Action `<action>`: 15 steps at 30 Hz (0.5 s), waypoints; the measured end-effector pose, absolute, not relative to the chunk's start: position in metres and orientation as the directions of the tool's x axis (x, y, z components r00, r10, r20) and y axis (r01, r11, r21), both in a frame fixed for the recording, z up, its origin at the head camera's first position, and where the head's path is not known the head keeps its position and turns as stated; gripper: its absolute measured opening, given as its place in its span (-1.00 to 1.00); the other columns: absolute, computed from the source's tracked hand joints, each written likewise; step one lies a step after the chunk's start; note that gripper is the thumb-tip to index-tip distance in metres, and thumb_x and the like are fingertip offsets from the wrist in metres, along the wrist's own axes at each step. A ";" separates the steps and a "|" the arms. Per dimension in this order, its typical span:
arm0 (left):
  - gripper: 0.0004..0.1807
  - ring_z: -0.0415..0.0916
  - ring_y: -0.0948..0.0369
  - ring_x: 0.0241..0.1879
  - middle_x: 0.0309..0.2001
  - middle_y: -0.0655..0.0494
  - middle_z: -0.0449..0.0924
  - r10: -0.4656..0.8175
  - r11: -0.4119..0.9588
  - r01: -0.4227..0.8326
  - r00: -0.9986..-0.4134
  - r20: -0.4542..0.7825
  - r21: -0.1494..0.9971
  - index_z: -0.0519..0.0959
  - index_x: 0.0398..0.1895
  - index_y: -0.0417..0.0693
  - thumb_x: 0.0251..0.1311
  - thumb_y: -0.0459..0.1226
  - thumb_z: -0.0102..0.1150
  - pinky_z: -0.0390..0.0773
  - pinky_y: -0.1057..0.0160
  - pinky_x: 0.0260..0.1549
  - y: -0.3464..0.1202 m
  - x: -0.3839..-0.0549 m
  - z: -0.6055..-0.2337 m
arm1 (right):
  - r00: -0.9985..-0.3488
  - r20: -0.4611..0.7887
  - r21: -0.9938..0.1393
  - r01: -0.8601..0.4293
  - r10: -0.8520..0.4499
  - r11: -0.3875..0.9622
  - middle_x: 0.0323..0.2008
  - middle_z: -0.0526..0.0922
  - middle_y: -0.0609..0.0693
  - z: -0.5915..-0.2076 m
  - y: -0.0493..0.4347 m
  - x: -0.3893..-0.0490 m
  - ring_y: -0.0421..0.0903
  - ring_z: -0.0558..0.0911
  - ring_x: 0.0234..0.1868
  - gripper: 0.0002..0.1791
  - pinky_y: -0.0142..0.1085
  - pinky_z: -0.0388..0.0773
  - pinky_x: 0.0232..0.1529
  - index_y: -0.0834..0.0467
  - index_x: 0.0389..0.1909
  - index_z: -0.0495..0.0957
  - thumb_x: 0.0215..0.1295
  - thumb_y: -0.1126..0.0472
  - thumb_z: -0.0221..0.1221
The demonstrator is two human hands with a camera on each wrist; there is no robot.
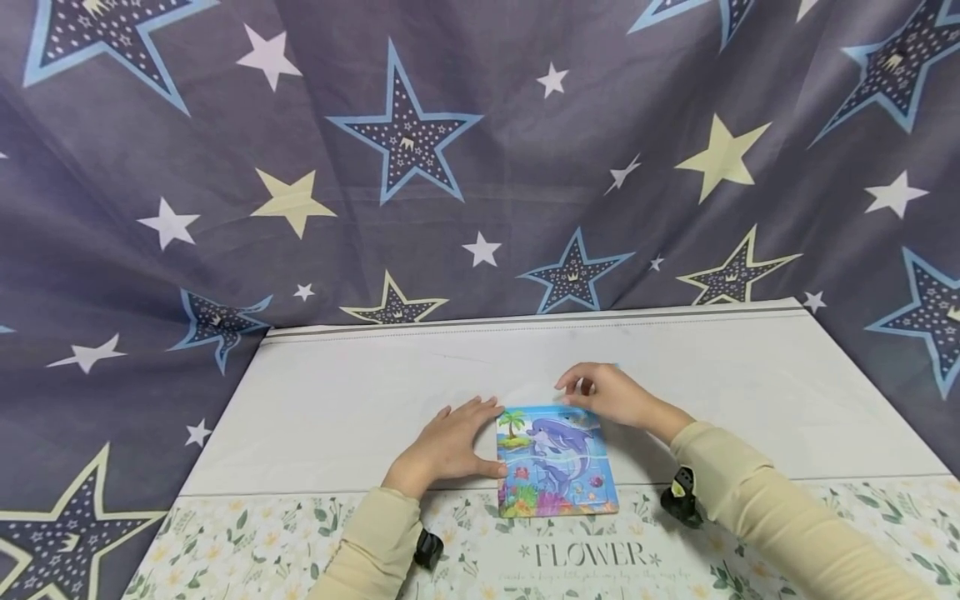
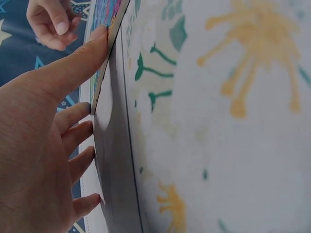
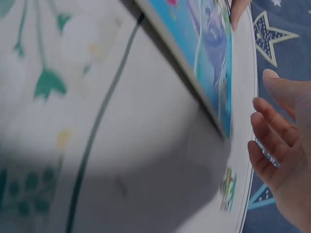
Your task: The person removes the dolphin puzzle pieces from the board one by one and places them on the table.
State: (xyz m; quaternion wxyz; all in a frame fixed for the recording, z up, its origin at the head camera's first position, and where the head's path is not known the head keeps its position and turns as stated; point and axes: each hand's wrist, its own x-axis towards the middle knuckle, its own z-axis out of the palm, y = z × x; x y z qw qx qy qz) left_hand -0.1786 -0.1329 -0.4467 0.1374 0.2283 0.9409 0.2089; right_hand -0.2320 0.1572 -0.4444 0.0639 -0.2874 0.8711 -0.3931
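Observation:
A square jigsaw puzzle (image 1: 558,458) with dolphins, a palm tree and coral lies flat on the table. My left hand (image 1: 450,446) rests along its left side, fingers spread. In the left wrist view the left thumb (image 2: 77,63) touches the puzzle's edge. Over the far right corner hovers my right hand (image 1: 615,393), with its fingers loosely bent. The right wrist view shows nothing between those fingers. A small colourful piece (image 3: 228,190) lies on the table beyond the puzzle; the right hand mostly hides it in the head view.
The table has a white cloth (image 1: 337,408) at the back and a floral cloth (image 1: 247,542) with the word FLOWER in front. A dark curtain (image 1: 480,150) with stars hangs behind. Each sleeve carries a black wrist device (image 1: 681,500).

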 end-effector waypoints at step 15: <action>0.06 -0.02 0.04 0.51 0.52 0.08 0.13 0.489 0.812 0.379 -0.857 -0.164 0.444 0.26 0.50 0.04 -0.07 0.25 0.42 -0.07 -0.22 0.43 -0.133 -0.179 -0.450 | -0.691 0.025 -0.629 -0.572 -0.722 0.526 -0.26 0.58 -0.02 -0.440 0.124 -0.222 -0.24 0.44 -0.41 -0.67 -0.34 0.50 -0.32 0.16 -0.06 0.66 0.14 0.26 0.42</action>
